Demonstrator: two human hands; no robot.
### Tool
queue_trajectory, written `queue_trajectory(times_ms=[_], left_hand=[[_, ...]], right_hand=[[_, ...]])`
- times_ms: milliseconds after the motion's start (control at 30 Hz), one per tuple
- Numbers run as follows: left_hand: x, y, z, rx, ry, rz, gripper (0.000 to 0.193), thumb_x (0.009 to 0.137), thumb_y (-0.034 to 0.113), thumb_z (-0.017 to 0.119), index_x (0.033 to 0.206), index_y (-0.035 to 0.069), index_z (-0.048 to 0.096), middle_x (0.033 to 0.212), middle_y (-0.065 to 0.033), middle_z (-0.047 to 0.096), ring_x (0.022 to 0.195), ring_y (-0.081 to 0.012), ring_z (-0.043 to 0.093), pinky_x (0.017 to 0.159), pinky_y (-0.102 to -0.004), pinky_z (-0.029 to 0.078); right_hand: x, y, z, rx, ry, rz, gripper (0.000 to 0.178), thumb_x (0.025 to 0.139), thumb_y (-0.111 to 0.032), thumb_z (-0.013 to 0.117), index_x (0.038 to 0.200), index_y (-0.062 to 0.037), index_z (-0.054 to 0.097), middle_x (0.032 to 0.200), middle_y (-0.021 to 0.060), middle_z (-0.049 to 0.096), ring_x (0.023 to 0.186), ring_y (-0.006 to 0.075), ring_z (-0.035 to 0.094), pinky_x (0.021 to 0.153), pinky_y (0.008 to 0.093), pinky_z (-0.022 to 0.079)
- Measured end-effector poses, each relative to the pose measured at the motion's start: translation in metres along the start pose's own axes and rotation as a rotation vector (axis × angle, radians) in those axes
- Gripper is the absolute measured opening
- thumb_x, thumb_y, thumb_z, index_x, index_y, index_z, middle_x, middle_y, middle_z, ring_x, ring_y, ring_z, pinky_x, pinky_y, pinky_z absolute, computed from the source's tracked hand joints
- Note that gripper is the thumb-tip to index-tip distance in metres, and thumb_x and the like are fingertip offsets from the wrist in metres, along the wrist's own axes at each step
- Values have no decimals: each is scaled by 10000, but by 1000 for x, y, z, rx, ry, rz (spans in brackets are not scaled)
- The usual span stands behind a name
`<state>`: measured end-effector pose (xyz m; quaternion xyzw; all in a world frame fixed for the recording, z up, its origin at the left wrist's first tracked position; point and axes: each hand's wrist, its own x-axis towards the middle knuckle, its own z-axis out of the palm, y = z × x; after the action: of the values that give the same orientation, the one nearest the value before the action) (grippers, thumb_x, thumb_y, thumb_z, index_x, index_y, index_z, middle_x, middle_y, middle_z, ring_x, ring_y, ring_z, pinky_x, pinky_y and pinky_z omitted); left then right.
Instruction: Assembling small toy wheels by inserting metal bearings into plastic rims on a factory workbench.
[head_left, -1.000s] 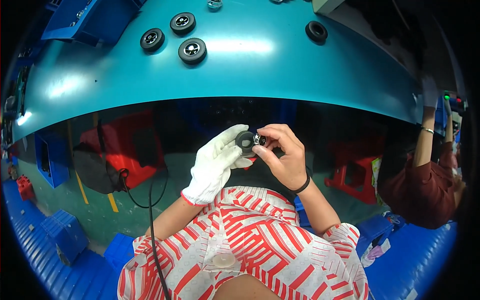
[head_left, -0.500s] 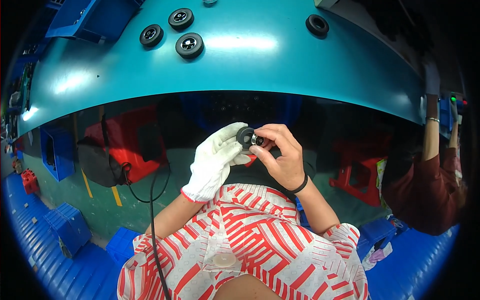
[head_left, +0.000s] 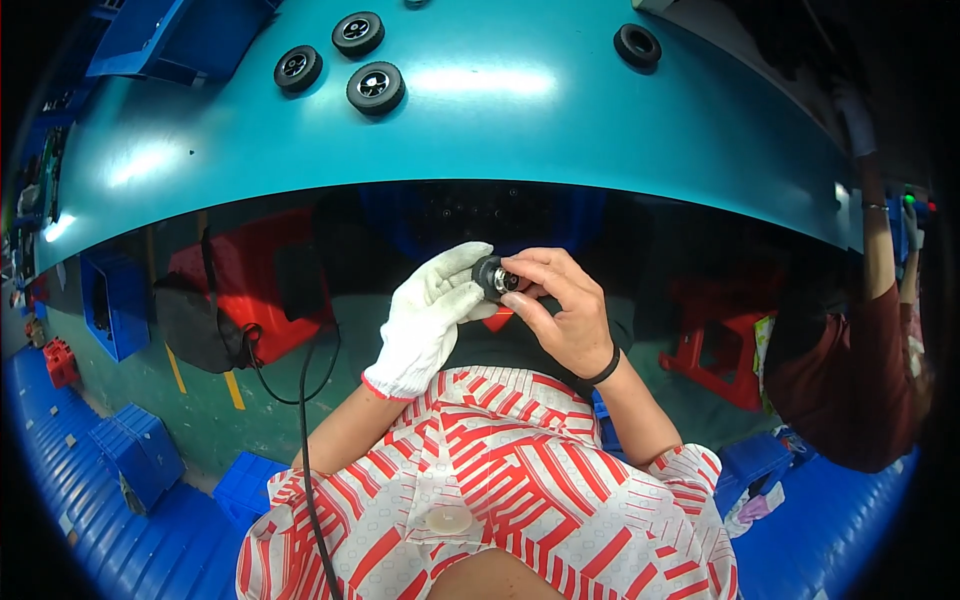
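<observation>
In a white knit glove, my left hand (head_left: pixel 428 318) grips a black rubber tyre (head_left: pixel 486 273) between thumb and fingers. My bare right hand (head_left: pixel 566 308), with a black band at the wrist, pinches a shiny black-and-silver wheel hub (head_left: pixel 506 280). The hub is pressed against the tyre's opening, partly inside it; how deep it sits is hidden by my fingers. Both hands are in front of my body, below the table's near edge.
On the teal table (head_left: pixel 520 140) lie three assembled wheels (head_left: pixel 375 88) at the far left and a loose tyre (head_left: pixel 638 46) at the far right. A blue bin (head_left: pixel 180 40) stands back left. Red stools (head_left: pixel 715 345) flank me. A co-worker's arm (head_left: pixel 878 230) reaches in at right.
The hub has moved left from beside the tyre into contact with its opening. My fingers have come closer together. The co-worker's arm at right has shifted.
</observation>
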<state>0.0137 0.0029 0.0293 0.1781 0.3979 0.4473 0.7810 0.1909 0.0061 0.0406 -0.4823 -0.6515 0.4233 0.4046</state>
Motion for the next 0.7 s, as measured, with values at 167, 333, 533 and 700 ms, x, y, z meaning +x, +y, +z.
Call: queue_trajectory(times_ms=[167, 333, 533, 700], left_hand=[[1, 0, -1, 28, 21, -29, 414, 850, 10, 599, 1243, -45, 480, 1140, -167, 580, 1032, -227, 608, 869, -337, 545], [-2, -8, 0, 48, 34, -34, 429, 826, -12, 626, 1227, -42, 476, 1110, -142, 583, 990, -191, 612, 852, -297, 536], [0, -13, -3, 186, 47, 65, 429, 789, -40, 667, 1179, -14, 490, 1055, -112, 580, 962, -155, 604, 820, -258, 528], [-8, -8, 0, 360, -3, 142, 415, 785, -52, 664, 1157, -11, 484, 1068, -109, 566, 1002, -163, 587, 865, -280, 504]], right_hand=[[-1, 7, 1, -37, -3, -47, 293, 729, 22, 710, 1014, -11, 647, 1024, 113, 603, 744, 174, 640, 613, 241, 541], [-3, 10, 5, -68, -3, -46, 281, 699, 25, 723, 967, -18, 649, 974, 105, 597, 760, 200, 632, 630, 267, 537], [-9, 11, 16, -105, -17, -11, 415, 662, 38, 726, 1054, -33, 610, 1013, 103, 554, 801, 185, 602, 662, 265, 519], [-11, 12, 11, 7, -146, 182, 511, 683, 42, 691, 1167, -17, 538, 1094, 116, 556, 853, 199, 602, 703, 269, 520]])
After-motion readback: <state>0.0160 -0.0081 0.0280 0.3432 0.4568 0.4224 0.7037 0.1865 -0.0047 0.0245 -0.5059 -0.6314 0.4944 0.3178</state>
